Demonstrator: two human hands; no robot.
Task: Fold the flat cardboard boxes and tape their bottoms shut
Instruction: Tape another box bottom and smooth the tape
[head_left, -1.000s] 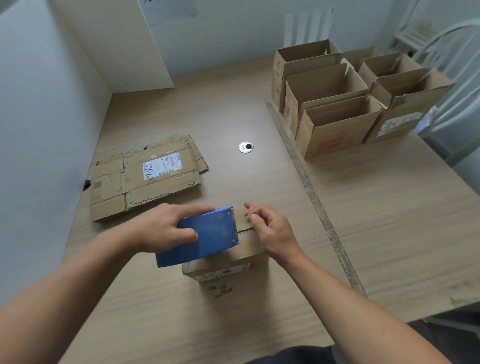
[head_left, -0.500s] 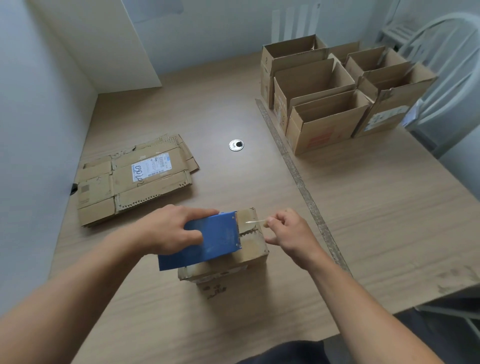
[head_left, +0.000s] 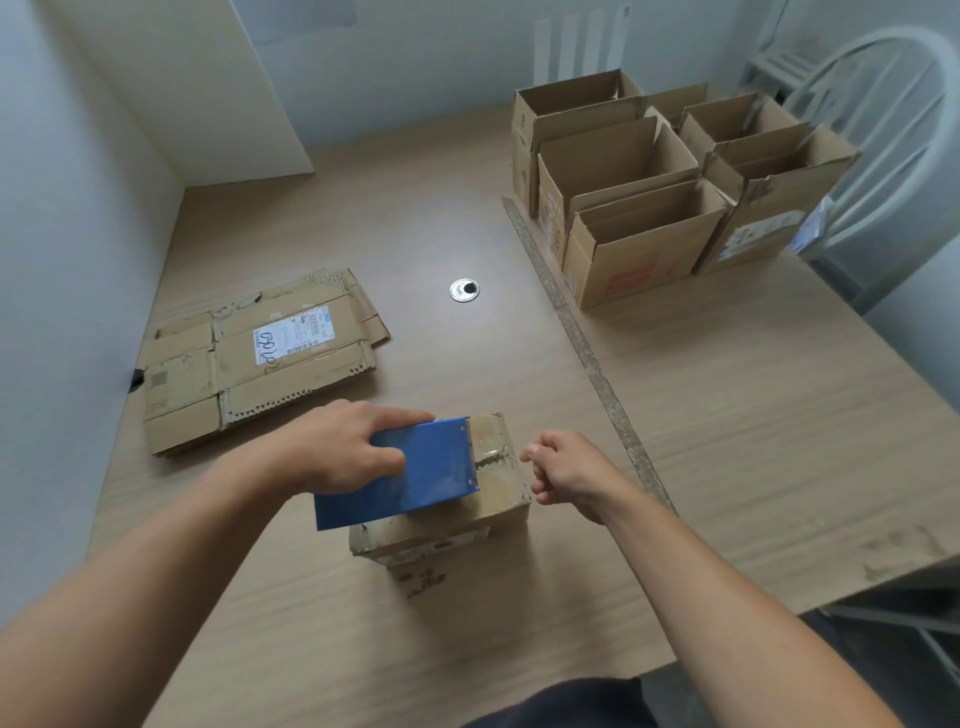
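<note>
- Head view: the upturned box (head_left: 467, 519) stands on the table (head_left: 753, 415) directly in front of the person, bottom flaps folded shut and facing up.
- The left hand (head_left: 337, 449) grips the blue tape dispenser (head_left: 415, 478) from above, fingers wrapped over its far edge. It holds the dispenser on the box top just as it did a second ago.
- The right hand (head_left: 571, 475) is what has moved. A second ago it lay on the flaps at the dispenser's toothed mouth; half a second ago it drew a thin strip out to the right. It now sits just past the box's right edge with fingers curled, thumb and forefinger pinched together.
- Clear tape (head_left: 491, 448) glints on the flaps beside the teeth. The stretch at the fingertips is too faint to see, though the pinch suggests the end is held.
- My reading: the free end is being led over the edge to anchor on the side wall, so the seam itself is not yet sealed.
- Flat cardboard (head_left: 249, 364) waits at the left; open finished boxes (head_left: 644, 249) stand at the far right.
</note>
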